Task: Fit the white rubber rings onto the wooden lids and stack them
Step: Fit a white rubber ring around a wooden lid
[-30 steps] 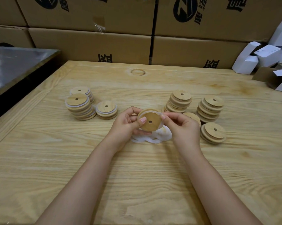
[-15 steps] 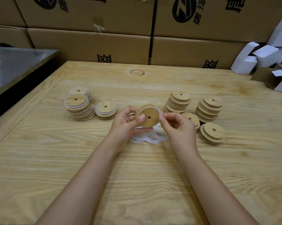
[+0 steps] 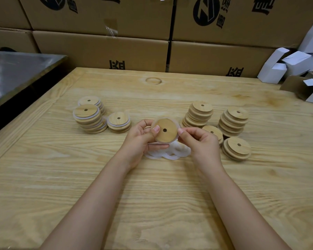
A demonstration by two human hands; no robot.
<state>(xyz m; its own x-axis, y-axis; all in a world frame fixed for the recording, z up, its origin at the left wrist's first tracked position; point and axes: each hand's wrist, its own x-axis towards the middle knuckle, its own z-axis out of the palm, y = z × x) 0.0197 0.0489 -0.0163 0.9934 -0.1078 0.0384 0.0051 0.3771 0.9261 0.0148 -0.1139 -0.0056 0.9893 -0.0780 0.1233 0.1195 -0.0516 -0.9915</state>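
Both hands hover over table centre. Left hand grips lid by its edge, thumb on face; right hand pinches white ring at lid's right rim. Loose rings lie beneath; ringed stacks left, bare stacks right.

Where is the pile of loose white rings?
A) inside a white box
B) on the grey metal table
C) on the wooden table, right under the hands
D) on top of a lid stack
C: the loose white rings lie on the wooden table, just beneath the lid being held.
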